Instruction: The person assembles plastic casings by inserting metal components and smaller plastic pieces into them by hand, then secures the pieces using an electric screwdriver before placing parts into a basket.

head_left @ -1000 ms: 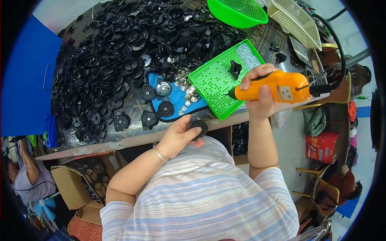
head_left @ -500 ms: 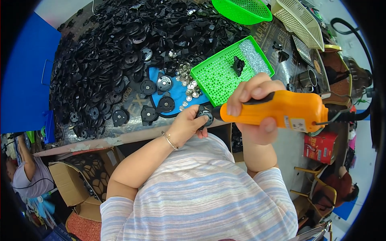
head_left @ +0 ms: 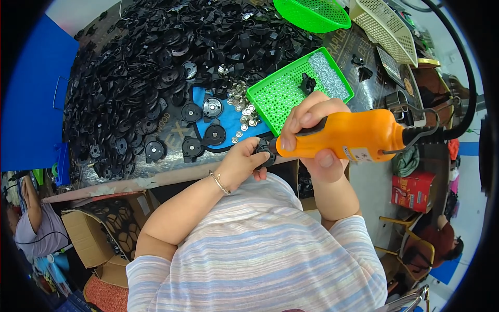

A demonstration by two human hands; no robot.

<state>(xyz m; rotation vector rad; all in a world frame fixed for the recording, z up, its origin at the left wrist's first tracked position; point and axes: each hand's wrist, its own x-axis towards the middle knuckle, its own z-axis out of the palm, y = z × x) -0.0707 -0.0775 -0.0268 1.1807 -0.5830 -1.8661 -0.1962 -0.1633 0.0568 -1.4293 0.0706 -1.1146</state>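
Just in front of the table edge, my left hand pinches a round black plastic part between thumb and fingers. My right hand is wrapped round an orange electric screwdriver, held almost level. Its dark tip meets the right side of the part; the exact contact spot is hidden. Beyond my left hand lie several similar black discs, one with a silvery face, partly on a blue cloth. Small shiny metal caps are scattered on and beside that cloth.
A large heap of black plastic parts covers the table's left and back. At right, a green perforated tray holds small silver screws and a black piece. A thick black cable runs from the screwdriver. An open carton stands below left.
The screwdriver has shifted left toward the part, its rear end swinging left and slightly up, and its cable moved with it. My left hand keeps its hold, with the part turned slightly.
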